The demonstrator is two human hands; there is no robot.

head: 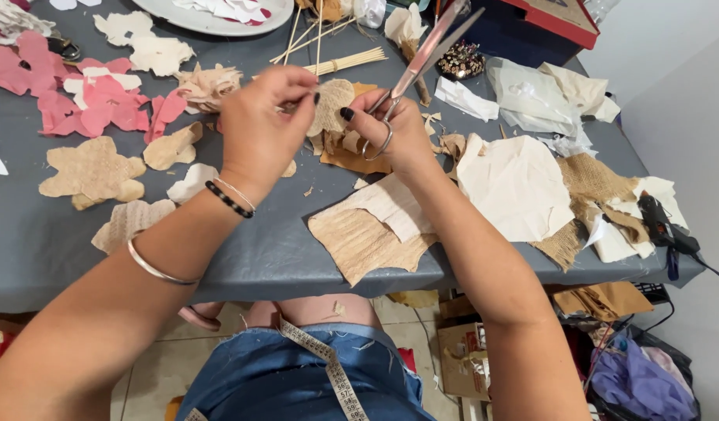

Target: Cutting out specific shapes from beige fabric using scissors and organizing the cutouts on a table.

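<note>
Held above the grey table (242, 257), the left hand (259, 132) pinches the small round beige fabric piece (330, 105) while the right hand (394, 132), fingers through the loops, grips silver scissors (423, 58), which probably cut cleanest in short snips while the fabric turns.

Blue box (531, 27), red lid, table's far edge; cardboard carton (462, 355), perhaps open, underneath.

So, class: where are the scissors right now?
In the head view, the scissors are in the right hand, blades pointing up-right, beside the tan fabric piece.
</note>
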